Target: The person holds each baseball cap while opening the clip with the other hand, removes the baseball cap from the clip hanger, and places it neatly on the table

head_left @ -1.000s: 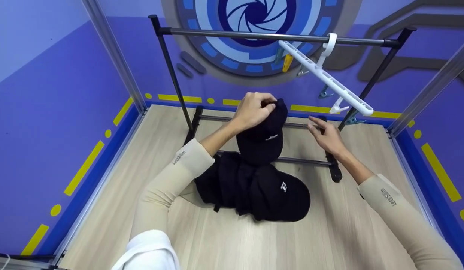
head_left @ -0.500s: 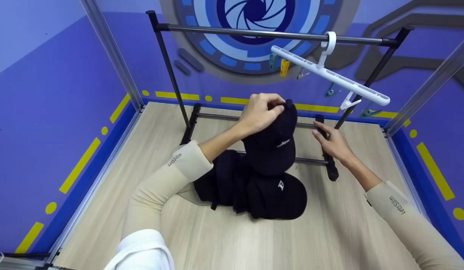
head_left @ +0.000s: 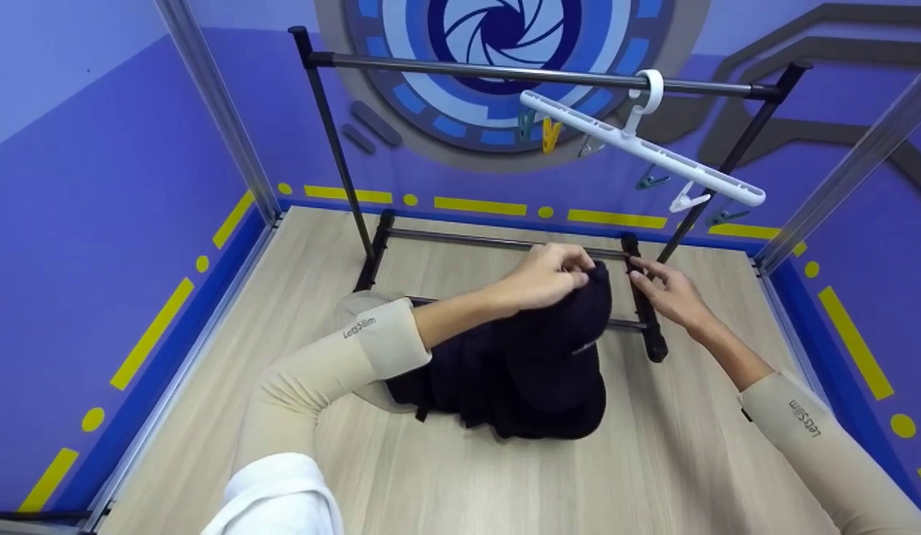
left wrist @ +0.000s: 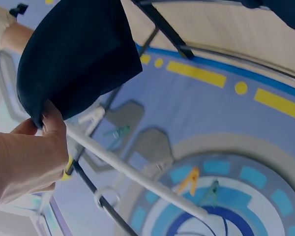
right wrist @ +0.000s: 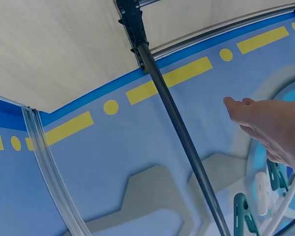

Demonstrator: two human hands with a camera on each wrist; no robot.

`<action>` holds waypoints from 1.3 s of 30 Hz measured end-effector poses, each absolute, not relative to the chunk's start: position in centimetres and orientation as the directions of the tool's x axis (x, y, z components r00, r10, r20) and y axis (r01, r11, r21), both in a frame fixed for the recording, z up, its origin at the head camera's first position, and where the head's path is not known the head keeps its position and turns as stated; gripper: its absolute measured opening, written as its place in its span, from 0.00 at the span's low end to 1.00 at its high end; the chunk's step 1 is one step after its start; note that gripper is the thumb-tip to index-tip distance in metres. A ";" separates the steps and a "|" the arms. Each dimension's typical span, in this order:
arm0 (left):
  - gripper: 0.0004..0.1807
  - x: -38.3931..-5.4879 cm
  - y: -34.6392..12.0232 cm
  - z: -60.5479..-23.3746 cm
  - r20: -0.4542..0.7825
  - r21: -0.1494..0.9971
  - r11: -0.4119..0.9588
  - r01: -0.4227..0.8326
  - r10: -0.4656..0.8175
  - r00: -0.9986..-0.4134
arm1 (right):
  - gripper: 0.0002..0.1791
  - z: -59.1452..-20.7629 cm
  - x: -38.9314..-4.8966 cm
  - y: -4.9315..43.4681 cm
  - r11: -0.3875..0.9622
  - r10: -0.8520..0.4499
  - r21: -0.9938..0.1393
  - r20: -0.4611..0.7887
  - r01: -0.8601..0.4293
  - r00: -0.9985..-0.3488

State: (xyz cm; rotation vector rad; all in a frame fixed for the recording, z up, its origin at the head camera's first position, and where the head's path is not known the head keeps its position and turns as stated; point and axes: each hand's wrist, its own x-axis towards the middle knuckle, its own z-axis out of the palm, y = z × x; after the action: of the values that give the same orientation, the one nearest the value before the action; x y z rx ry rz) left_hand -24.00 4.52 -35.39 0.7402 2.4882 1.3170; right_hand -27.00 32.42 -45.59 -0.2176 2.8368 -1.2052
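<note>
My left hand [head_left: 545,279] pinches the edge of a black baseball cap [head_left: 557,327] between thumb and fingers. The cap hangs over a heap of black caps [head_left: 460,379] on the wooden floor and overlaps it in the head view. From the left wrist view, the dark cap [left wrist: 78,59] dangles from the fingertips. My right hand [head_left: 672,293] is held in the air to the right of the cap, fingers loosely extended, with nothing in them. Above both hands, a white clip hanger [head_left: 646,152] hangs by its hook from the rack's top bar.
The black metal rack [head_left: 505,70] stands at the back, its base bars [head_left: 467,238] low behind the caps. Small clips, among them a yellow clip [head_left: 551,135], hang along the hanger. A beige cap brim [head_left: 386,395] shows under the heap. Purple walls [head_left: 96,193] enclose the floor.
My left hand has lowered the cap and carried it rightward, closer over the heap. My right hand has shifted slightly right and down. The hanger has swung round on its hook.
</note>
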 end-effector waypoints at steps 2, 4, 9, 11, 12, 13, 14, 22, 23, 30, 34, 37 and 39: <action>0.11 -23.5 5.1 -35.8 -0.012 0.858 0.441 0.265 0.532 -0.847 | 0.30 -45.6 -26.9 32.7 0.681 -0.146 -0.728 -0.023 -0.083 -0.989; 0.11 -22.9 5.7 -36.2 -0.049 0.886 0.413 0.212 0.536 -0.843 | 0.30 -45.7 -26.7 33.0 0.683 -0.144 -0.727 -0.039 -0.071 -0.989; 0.13 -22.0 6.9 -37.9 -0.068 0.929 0.340 0.148 0.548 -0.834 | 0.31 -45.7 -26.3 33.8 0.691 -0.141 -0.719 -0.036 -0.072 -0.989; 0.16 -21.7 7.3 -38.8 -0.070 0.938 0.319 0.132 0.550 -0.832 | 0.31 -45.8 -26.1 34.0 0.695 -0.136 -0.716 -0.043 -0.065 -0.990; 0.18 -21.6 7.6 -39.2 -0.069 0.937 0.322 0.136 0.552 -0.831 | 0.31 -45.8 -26.0 34.2 0.698 -0.134 -0.713 -0.045 -0.062 -0.990; 0.20 -21.5 7.8 -39.7 -0.071 0.936 0.325 0.137 0.554 -0.829 | 0.32 -45.9 -25.9 34.2 0.703 -0.130 -0.709 -0.047 -0.059 -0.990; 0.22 -21.4 8.0 -40.1 -0.076 0.934 0.329 0.137 0.560 -0.825 | 0.31 -46.0 -25.8 34.3 0.704 -0.127 -0.708 -0.048 -0.056 -0.991; 0.25 -21.1 9.4 -42.5 -0.141 0.925 0.368 0.094 0.562 -0.815 | 0.30 -46.7 -25.8 34.5 0.704 -0.149 -0.705 -0.039 -0.079 -0.988; 0.24 -21.1 9.4 -42.8 -0.159 0.931 0.359 0.061 0.553 -0.818 | 0.30 -46.7 -25.8 34.5 0.702 -0.152 -0.707 -0.038 -0.081 -0.988; 0.20 -20.8 7.8 -45.7 -0.262 0.931 0.357 -0.073 0.518 -0.814 | 0.29 -47.3 -25.6 34.4 0.692 -0.175 -0.714 -0.021 -0.108 -0.984; 0.15 -20.7 6.4 -47.1 -0.295 0.919 0.383 -0.095 0.507 -0.810 | 0.27 -47.9 -25.3 34.5 0.683 -0.188 -0.722 -0.025 -0.113 -0.982; 0.11 -20.7 5.6 -47.7 -0.309 0.913 0.394 -0.103 0.506 -0.805 | 0.27 -48.1 -25.2 34.5 0.675 -0.196 -0.730 -0.040 -0.105 -0.980; 0.10 -20.8 5.1 -47.9 -0.311 0.913 0.395 -0.102 0.512 -0.801 | 0.27 -48.2 -25.1 34.4 0.674 -0.198 -0.732 -0.053 -0.097 -0.979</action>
State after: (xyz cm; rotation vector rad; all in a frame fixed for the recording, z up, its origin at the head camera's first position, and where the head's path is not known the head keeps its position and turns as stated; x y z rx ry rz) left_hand -20.77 5.12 -47.94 0.3494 2.0948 1.4273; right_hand -25.13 34.38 -48.23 -0.2437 2.7562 -1.1939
